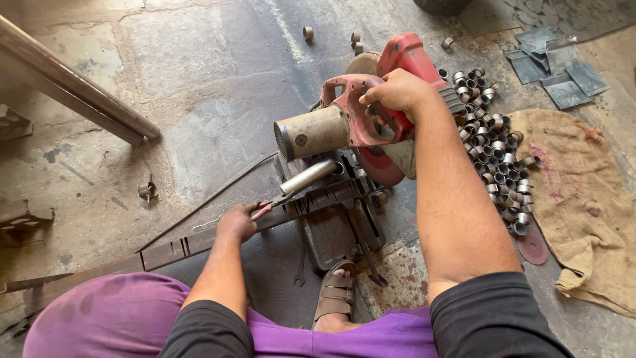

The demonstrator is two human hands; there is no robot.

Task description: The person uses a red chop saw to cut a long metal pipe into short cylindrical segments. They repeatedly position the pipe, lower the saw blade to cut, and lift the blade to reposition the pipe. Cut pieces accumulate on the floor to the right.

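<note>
A red chop saw with a tan motor housing stands on the concrete floor in the middle of the view. My right hand grips its red handle from above. My left hand holds pliers with red grips, whose jaws pinch the near end of a short metal tube lying in the saw's vise under the blade. A sandalled foot rests on the saw's base.
A heap of several cut metal rings lies right of the saw, beside a burlap sack. A long pipe runs across the upper left. A flat steel bar stretches leftward. Grey metal plates lie top right.
</note>
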